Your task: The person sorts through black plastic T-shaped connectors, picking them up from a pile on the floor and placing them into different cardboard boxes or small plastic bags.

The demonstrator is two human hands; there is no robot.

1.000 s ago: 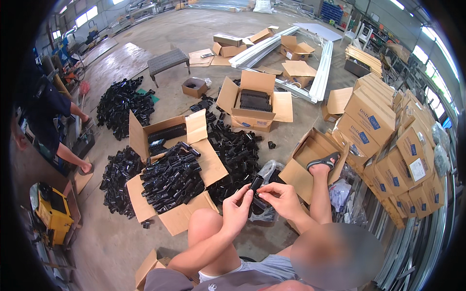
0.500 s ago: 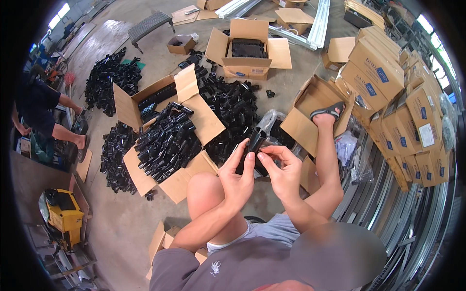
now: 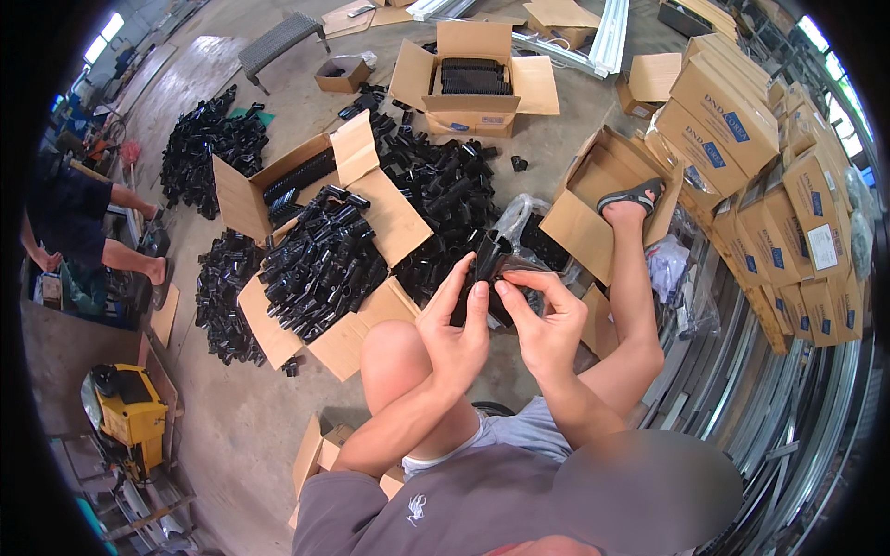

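A glossy black, hollow, tube-like part (image 3: 489,255) is held up in front of my knees. My left hand (image 3: 452,324) grips it from the left, thumb and fingers pinched along its side. From the right, my right hand (image 3: 545,320) closes thumb and forefinger at the part's lower edge; whether a smaller piece sits in that pinch is hidden. Behind the part lies a large heap of similar black parts (image 3: 445,195). Left of my hands, an open carton (image 3: 394,218) is piled with more of them (image 3: 324,259), with neat rows along its far side.
Another open carton (image 3: 473,122) of stacked black parts stands ahead. My foot rests in a carton (image 3: 579,227) on the right, near stacked boxes (image 3: 723,130) and long metal profiles (image 3: 732,398). Other heaps (image 3: 213,148), a yellow machine (image 3: 134,408) and another person (image 3: 83,213) are at left.
Both hands keep their hold on the black part, which has risen slightly and leans a little less. The whole view has shifted slightly.
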